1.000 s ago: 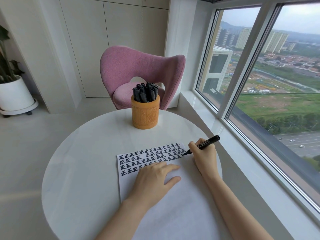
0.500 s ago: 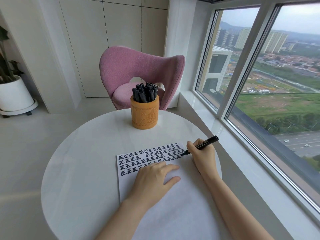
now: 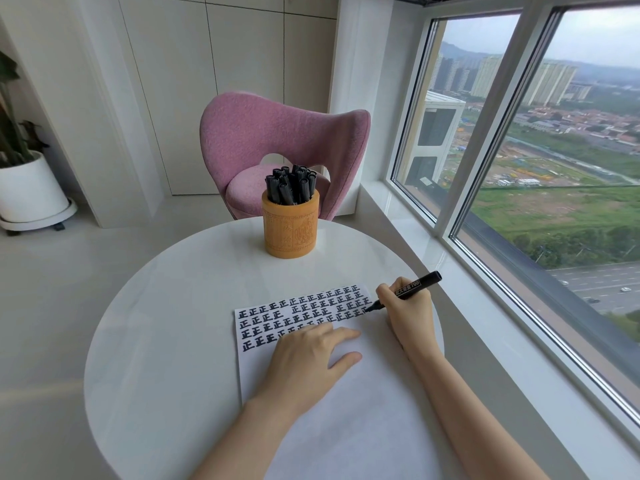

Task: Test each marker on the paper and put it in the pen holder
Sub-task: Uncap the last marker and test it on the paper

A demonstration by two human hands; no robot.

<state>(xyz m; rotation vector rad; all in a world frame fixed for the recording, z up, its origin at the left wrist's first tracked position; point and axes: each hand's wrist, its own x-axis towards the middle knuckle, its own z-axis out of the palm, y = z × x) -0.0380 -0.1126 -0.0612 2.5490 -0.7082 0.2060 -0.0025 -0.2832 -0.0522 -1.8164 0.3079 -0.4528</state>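
Observation:
A white sheet of paper (image 3: 346, 410) lies on the round white table (image 3: 166, 323), its top rows filled with black written characters. My right hand (image 3: 408, 317) grips a black marker (image 3: 412, 288), uncapped, with its tip touching the paper at the right end of the rows. My left hand (image 3: 308, 362) rests flat on the paper with fingers spread, holding it down. An orange-brown carved pen holder (image 3: 290, 230) stands at the far side of the table, with several black markers (image 3: 291, 185) standing in it.
A pink upholstered chair (image 3: 277, 140) sits behind the table. A large window (image 3: 554, 168) and its sill run along the right side. A white plant pot (image 3: 31, 192) on a wheeled base stands at the far left on the floor.
My right hand has shifted the marker tip slightly down and left along the paper's right edge. The left hand stays put.

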